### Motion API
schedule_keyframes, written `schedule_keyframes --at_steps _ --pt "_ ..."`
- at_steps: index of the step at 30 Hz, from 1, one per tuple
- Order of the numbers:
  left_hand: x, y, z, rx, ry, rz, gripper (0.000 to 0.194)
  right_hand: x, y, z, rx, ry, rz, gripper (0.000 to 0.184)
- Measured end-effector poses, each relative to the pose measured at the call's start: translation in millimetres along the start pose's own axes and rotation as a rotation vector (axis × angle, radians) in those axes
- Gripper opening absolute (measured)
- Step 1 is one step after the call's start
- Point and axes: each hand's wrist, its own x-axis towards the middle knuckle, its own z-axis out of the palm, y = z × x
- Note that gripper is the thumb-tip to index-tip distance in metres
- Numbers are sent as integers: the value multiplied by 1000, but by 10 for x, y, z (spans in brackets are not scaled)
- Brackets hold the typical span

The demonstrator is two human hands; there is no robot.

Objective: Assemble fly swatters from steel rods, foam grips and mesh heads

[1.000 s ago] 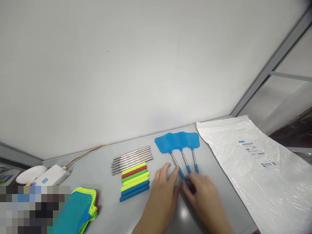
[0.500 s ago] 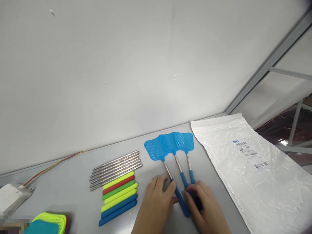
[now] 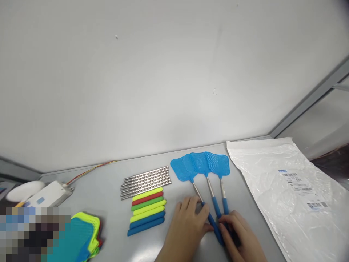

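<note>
Three fly swatters lie fanned out on the grey table, with blue mesh heads overlapping, metal rods and blue grips: a left fly swatter [image 3: 182,169], a middle fly swatter [image 3: 201,163] and a right fly swatter [image 3: 220,165]. My left hand [image 3: 187,227] has its thumb and fingers closed about the left swatter's blue grip. Over the lower grips of the other two, my right hand [image 3: 242,236] is closed with thumb and forefinger pinched at the middle swatter's grip. Its other fingers are partly hidden, as are the grip ends there.
Left of my hands lie several metal rods [image 3: 145,182] and a row of coloured grip sleeves [image 3: 147,211]. Loose swatter heads [image 3: 77,234] are stacked at lower left, near a white box [image 3: 50,193] with thin wires. At right lies a white plastic mailer [image 3: 275,193]; a wall stands behind.
The view has turned left, so everything appears farther right and more of the loose swatter heads shows. Both hands stay at the swatter grips, with the three swatters still fanned out.
</note>
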Motion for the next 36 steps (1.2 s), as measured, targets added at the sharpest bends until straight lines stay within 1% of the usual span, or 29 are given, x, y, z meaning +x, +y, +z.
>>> schedule_keyframes --at_steps 4,6,8,11,13,16,18,19,20,22,23,24,25,27,29,31,34,36 --pt "-28 24 5 -16 16 14 50 -9 -32 16 34 81 42 18" --pt "-45 38 -15 -16 16 34 47 -2 -51 32 22 128 77 21" --pt "-65 55 -42 -7 23 45 40 12 -67 45 0 159 106 23" --pt "-93 81 -76 1 34 50 32 32 -78 52 -33 169 160 25" --pt "-111 101 -87 7 39 55 31 37 -78 47 -39 164 194 24" --pt "-162 130 -111 24 59 56 39 27 -77 28 -38 149 216 22" --pt "-232 127 -164 19 66 76 48 20 -90 12 -53 143 227 21" --pt "-282 109 -208 10 61 90 48 23 -107 3 -68 148 229 21" --pt "-342 78 -264 1 54 101 44 35 -134 -5 -88 161 223 20" --pt "-493 -31 -408 -14 41 85 30 102 -231 -16 -125 190 171 20" --pt "-582 -105 -491 -15 47 61 23 164 -304 -17 -138 188 120 19" --pt "-679 -189 -574 -20 57 9 18 248 -394 -12 -149 165 53 19" --pt "-779 -277 -654 -25 70 -56 19 355 -500 1 -157 121 -21 18" --pt "-983 -441 -787 -35 95 -170 21 635 -748 60 -194 -19 -178 20" --pt "-1165 -557 -858 -52 117 -245 20 980 -1008 176 -236 -167 -301 23" --pt "-1302 -606 -858 -73 138 -275 19 1353 -1235 354 -292 -321 -400 26" --pt "-1414 -588 -755 -88 170 -302 20 1858 -1462 693 -297 -448 -479 23" --pt "-1453 -561 -662 -81 182 -330 23 2104 -1541 905 -305 -524 -516 21"
